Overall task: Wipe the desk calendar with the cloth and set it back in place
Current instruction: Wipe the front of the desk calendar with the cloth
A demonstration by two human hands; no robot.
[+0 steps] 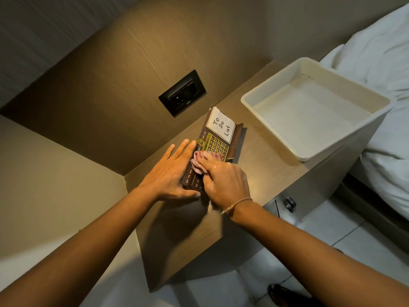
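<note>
A dark brown wooden desk calendar (pixel 218 142) with a yellow date grid and month names lies flat on the bedside table (pixel 194 222). A white "To Do List" note (pixel 221 126) sits on its far end. My left hand (pixel 174 173) rests flat against the calendar's left edge, fingers spread, thumb along its near end. My right hand (pixel 225 182) presses a bunched pink and white cloth (pixel 199 161) onto the calendar's middle. The calendar's near part is hidden under my hands.
A white plastic tub (pixel 274 131) stands on the table's right half, close to the calendar. A black wall socket (pixel 182 93) is on the wood panel behind. A bed with white linen (pixel 380 69) lies to the right. The table has a drawer knob (pixel 290 203).
</note>
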